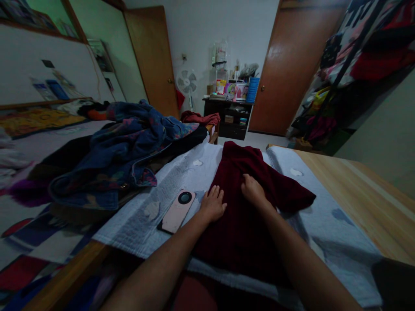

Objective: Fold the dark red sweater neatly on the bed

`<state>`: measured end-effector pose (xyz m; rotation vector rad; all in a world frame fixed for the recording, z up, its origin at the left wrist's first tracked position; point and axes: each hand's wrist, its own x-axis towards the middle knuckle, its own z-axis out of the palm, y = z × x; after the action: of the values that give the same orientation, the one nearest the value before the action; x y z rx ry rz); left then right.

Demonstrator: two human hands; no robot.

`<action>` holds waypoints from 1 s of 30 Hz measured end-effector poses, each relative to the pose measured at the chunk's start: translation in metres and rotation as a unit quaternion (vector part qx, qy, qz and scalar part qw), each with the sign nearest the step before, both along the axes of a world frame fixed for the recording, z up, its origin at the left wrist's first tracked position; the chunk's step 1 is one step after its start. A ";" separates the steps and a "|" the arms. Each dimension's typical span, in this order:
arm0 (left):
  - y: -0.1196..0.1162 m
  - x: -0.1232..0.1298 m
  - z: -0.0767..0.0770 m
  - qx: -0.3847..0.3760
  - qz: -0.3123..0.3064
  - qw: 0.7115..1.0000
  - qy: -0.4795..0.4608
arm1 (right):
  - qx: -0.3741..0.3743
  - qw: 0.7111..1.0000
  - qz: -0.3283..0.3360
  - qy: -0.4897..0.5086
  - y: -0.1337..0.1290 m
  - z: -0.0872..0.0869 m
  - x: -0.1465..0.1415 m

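A dark maroon shirt (249, 242) is spread over a pale blue-grey cloth (139, 229), with one sleeve stretched out to the right. My left hand (213, 203) rests on the shirt's left edge, fingers extended and lying flat. On the middle of the shirt, my right hand (253, 190) is closed, its curled fingers at the fabric; the fingertips are partly hidden. Just left of my left hand, a pink phone (177, 214) with a round black camera ring lies on the cloth, back side up.
A heap of clothes with a floral denim jacket (113, 151) lies at left. Bare wooden board (363, 190) shows at right. Further back are a fan (187, 82), a dark cabinet (227, 119) holding small items, two doors, and hanging clothes (379, 60).
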<state>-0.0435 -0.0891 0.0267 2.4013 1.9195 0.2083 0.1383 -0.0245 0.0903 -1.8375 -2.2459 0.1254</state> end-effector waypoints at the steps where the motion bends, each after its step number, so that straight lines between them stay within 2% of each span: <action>1: -0.001 0.001 0.000 0.004 0.005 1.000 0.000 | -0.034 0.999 0.013 0.021 -0.004 -0.001 -0.011; 5: -0.006 0.001 -0.003 0.045 0.006 0.999 -0.009 | -0.088 0.995 -0.002 0.049 -0.017 -0.007 -0.036; 9: -0.010 -0.003 0.002 0.029 -0.009 0.999 -0.024 | -0.101 0.992 0.023 0.071 -0.020 -0.010 -0.033; 14: -0.021 -0.004 0.011 -0.009 -0.047 0.998 -0.046 | -0.071 0.993 0.016 0.098 -0.021 -0.014 -0.018; 17: -0.029 -0.001 0.005 0.014 -0.048 0.998 -0.037 | -0.063 0.997 0.008 0.048 -0.032 -0.015 -0.016; 19: -0.033 0.001 -0.002 0.042 -0.042 0.998 -0.031 | -0.022 1.000 0.014 0.016 -0.044 -0.014 -0.017; 22: -0.035 0.002 -0.008 0.068 -0.039 0.996 -0.032 | 0.043 0.997 0.067 0.005 -0.062 -0.018 -0.021; 25: -0.035 0.001 -0.008 0.070 -0.035 0.996 -0.036 | 0.000 0.993 0.121 -0.002 -0.076 -0.030 -0.024; 30: -0.032 -0.009 -0.006 0.048 -0.043 0.997 -0.039 | -0.034 0.992 0.120 -0.008 -0.084 -0.044 -0.022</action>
<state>-0.0526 -0.1209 0.0206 2.4891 1.8077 0.3911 0.1160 -0.1082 0.0466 -1.5964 -2.4955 0.2320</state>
